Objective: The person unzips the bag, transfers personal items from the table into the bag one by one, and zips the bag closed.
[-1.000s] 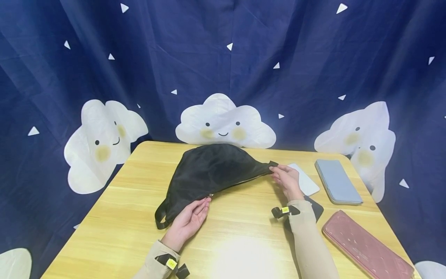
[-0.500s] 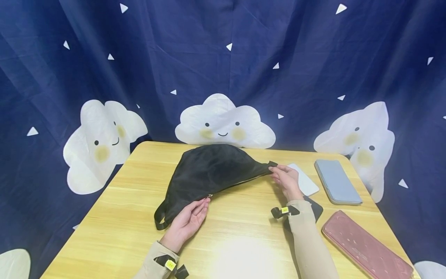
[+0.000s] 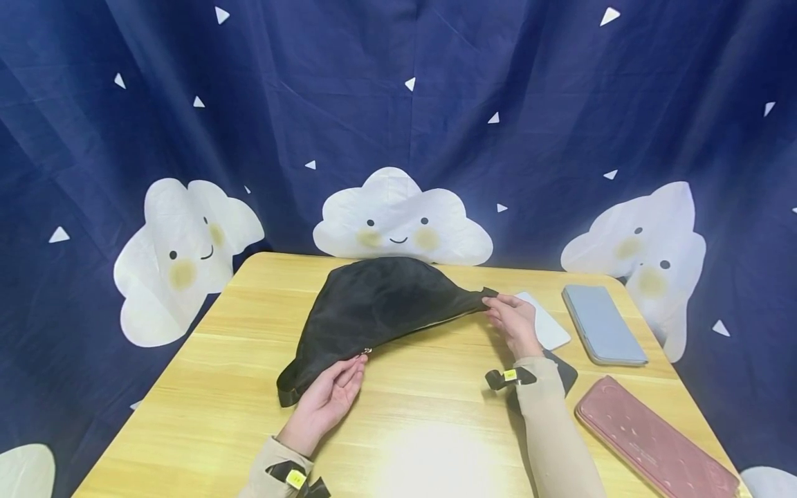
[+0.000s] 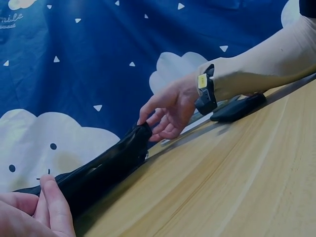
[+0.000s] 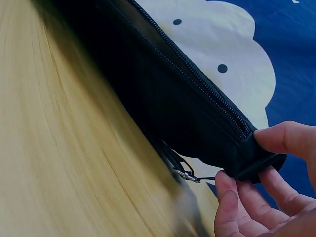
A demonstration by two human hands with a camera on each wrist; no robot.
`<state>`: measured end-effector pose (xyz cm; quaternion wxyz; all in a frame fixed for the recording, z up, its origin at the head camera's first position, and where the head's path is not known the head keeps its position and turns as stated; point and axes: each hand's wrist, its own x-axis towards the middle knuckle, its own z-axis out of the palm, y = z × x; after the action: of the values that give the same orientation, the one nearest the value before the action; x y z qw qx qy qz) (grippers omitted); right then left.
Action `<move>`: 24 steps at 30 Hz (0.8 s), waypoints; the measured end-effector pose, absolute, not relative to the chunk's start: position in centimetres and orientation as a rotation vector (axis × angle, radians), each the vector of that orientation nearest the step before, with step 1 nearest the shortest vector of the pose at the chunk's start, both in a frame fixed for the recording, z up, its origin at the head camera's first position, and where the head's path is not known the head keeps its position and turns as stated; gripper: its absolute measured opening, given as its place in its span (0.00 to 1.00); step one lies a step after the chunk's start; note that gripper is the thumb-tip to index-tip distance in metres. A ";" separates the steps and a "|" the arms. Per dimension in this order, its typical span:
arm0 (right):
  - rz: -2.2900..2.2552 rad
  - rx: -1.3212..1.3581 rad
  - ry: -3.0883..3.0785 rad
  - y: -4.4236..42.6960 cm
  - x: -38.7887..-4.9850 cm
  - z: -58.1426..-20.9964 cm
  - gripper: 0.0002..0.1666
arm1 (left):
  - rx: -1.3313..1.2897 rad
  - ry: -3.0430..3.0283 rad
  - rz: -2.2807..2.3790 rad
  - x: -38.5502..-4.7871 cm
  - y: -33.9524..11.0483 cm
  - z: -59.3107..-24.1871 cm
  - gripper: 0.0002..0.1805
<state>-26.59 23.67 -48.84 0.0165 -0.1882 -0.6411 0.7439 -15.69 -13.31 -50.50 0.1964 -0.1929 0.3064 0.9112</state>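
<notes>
The black bag (image 3: 386, 297) lies on the table (image 3: 236, 346). The right hand (image 3: 512, 324) pinches the bag's right end, beside which the zip (image 5: 219, 102) stands parted. At the bag's near edge, the left hand (image 3: 330, 401) seems to pinch the zip pull (image 3: 367, 351). Probably the step is working this zip; the next move calls for steady tension at the bag's right end.

From above the near side of the black bag (image 3: 386, 297), the head view looks forward and down. The left wrist view looks low along the bag toward its right end (image 5: 247, 155); the right wrist view, closest, faces that end, which all 3 share.
</notes>
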 end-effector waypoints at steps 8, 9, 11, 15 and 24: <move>2.327 -0.577 -1.986 23.8 -26.6 -48.7 0.21 | -0.557 0.854 2.568 -15.1 -13.8 -50.3 0.18; 2.335 -0.578 -1.977 23.8 -26.6 -48.7 0.21 | -0.561 0.855 2.568 -15.0 -13.9 -50.3 0.18; 2.343 -0.580 -1.971 23.8 -26.6 -48.8 0.21 | -0.568 0.855 2.569 -14.9 -14.1 -50.3 0.18; 2.352 -0.578 -1.957 23.9 -26.6 -48.9 0.22 | -0.560 0.859 2.563 -14.8 -14.5 -50.2 0.19; 2.348 -0.580 -1.957 23.9 -26.7 -49.0 0.20 | -0.561 0.857 2.540 -14.6 -15.2 -50.1 0.21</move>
<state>-26.68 23.89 -49.04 0.0154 -0.1864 -0.6290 0.7545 -14.58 -15.18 -50.12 0.2001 -0.2006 0.3068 0.9086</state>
